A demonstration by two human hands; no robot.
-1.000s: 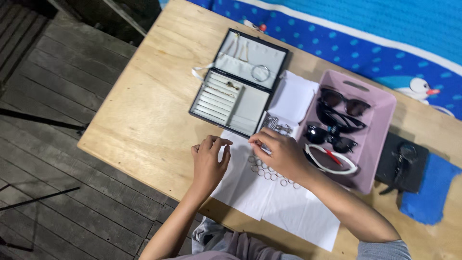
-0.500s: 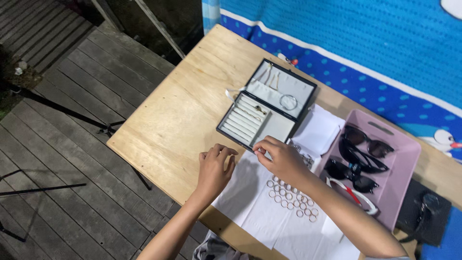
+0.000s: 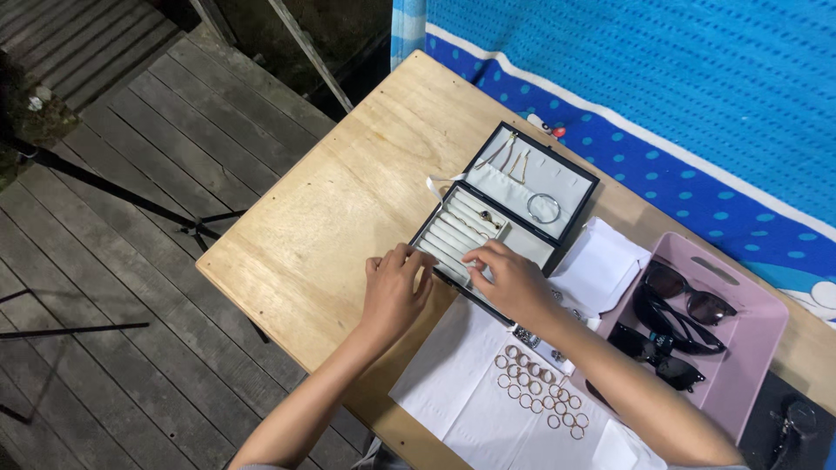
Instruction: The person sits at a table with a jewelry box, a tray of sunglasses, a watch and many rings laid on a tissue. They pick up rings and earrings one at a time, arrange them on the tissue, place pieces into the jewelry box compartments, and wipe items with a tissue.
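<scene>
A black jewellery box (image 3: 570, 172) lies open on the wooden table (image 3: 348, 209), with pale ring rolls in its near half and a bangle (image 3: 543, 208) and thin chains in its lid. My left hand (image 3: 394, 294) rests on the box's near left edge, fingers curled. My right hand (image 3: 512, 278) presses its fingertips onto the ring rolls; whether it pinches a ring is hidden. Several small rings (image 3: 533, 388) lie in rows on white paper (image 3: 461, 400) below my right forearm.
A pink tray (image 3: 751, 348) at the right holds three pairs of dark sunglasses (image 3: 688, 298). A black pouch (image 3: 792, 426) sits at the far right corner. A blue dotted cloth (image 3: 662, 104) hangs behind the table. Dark wooden decking and a tripod leg lie to the left.
Both hands have moved up from the white paper to the open box. The right hand now touches the ring rolls, and the camera view has shifted left.
</scene>
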